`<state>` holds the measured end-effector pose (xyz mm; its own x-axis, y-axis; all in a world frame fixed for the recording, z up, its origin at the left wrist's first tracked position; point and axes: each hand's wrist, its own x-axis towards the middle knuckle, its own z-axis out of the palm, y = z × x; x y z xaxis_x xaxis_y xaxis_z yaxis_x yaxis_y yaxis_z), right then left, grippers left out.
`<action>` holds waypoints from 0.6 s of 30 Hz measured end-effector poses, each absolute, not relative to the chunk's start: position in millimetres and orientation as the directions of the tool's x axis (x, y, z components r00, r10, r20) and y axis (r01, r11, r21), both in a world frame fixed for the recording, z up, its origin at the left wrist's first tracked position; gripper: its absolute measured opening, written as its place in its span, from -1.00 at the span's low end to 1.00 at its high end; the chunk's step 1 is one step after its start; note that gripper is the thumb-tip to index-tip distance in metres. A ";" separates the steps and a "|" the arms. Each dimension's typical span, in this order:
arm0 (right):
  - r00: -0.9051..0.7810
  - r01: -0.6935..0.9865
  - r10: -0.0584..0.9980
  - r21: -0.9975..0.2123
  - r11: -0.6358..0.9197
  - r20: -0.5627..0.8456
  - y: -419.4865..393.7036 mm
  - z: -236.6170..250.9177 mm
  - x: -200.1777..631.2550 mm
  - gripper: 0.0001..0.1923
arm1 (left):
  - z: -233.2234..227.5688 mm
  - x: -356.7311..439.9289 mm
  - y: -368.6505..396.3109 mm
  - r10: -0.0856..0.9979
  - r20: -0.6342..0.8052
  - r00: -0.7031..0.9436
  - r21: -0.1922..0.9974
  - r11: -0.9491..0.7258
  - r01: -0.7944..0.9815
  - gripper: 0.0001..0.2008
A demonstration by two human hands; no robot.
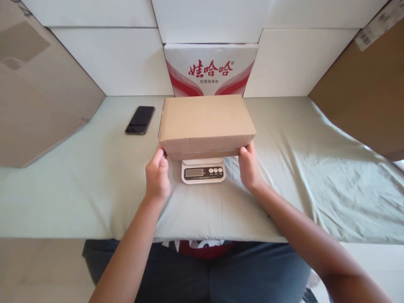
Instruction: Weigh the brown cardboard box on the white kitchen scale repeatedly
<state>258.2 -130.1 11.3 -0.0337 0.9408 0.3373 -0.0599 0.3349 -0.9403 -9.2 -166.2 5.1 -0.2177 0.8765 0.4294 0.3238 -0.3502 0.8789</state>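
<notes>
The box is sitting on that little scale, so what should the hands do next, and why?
Probably let go of the box. It sits over the scale, but the left hand and right hand are both at its lower front corners, and touching could throw off the weight. The scale's display looks blank or too small to read, so moving the hands away seems the sensible small step.

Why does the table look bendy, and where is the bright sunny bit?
Head view: the wide lens bows the table's near edge; sunlight brightens the cloth at right; the brown box shadows the scale; both hands, left hand and right hand, look sharp.
</notes>
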 end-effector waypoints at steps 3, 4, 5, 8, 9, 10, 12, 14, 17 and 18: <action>-0.017 -0.071 0.943 -0.941 0.331 0.333 -130.3 10.8 257.0 -0.31 | 4.8 -9.0 -165.2 0.871 0.435 -0.228 0.877 -0.353 0.327 -0.16; -0.012 -0.079 0.942 -0.940 0.333 0.335 -130.3 10.2 256.6 -0.30 | 4.7 -8.7 -165.1 0.872 0.433 -0.229 0.879 -0.352 0.322 -0.15; -0.008 -0.087 0.941 -0.938 0.335 0.337 -130.1 9.3 256.2 -0.30 | 4.5 -8.2 -165.1 0.874 0.428 -0.230 0.882 -0.349 0.315 -0.15; 0.002 -0.081 0.937 -0.934 0.349 0.350 -128.9 7.4 257.0 -0.29 | 5.0 -7.2 -165.3 0.878 0.416 -0.237 0.894 -0.348 0.283 -0.16; 0.013 -0.073 0.935 -0.932 0.355 0.355 -128.3 7.5 258.0 -0.28 | 5.5 -7.5 -165.1 0.874 0.419 -0.247 0.896 -0.354 0.266 -0.17; 0.031 -0.068 0.933 -0.931 0.359 0.358 -127.5 8.1 259.5 -0.27 | 6.1 -8.4 -164.7 0.864 0.429 -0.265 0.896 -0.369 0.249 -0.19; 0.092 -0.077 0.930 -0.929 0.362 0.355 -125.8 11.0 263.5 -0.25 | 6.9 -12.4 -162.7 0.827 0.459 -0.325 0.887 -0.406 0.220 -0.23; 0.158 -0.110 0.929 -0.929 0.354 0.336 -124.1 15.4 267.5 -0.23 | 6.9 -18.5 -159.6 0.791 0.468 -0.393 0.884 -0.423 0.201 -0.27; 0.225 -0.161 0.927 -0.927 0.339 0.300 -121.8 21.1 270.6 -0.19 | 5.6 -26.7 -154.5 0.785 0.428 -0.449 0.903 -0.390 0.179 -0.29; 0.234 -0.172 0.930 -0.929 0.328 0.285 -121.2 22.0 270.8 -0.18 | 5.0 -28.2 -153.2 0.789 0.413 -0.456 0.910 -0.374 0.177 -0.29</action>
<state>270.8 -121.2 22.0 0.2339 0.9295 0.2851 -0.1721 0.3282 -0.9288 -28.2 -153.2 5.0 -0.4555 0.7887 0.4129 0.1769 -0.3744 0.9102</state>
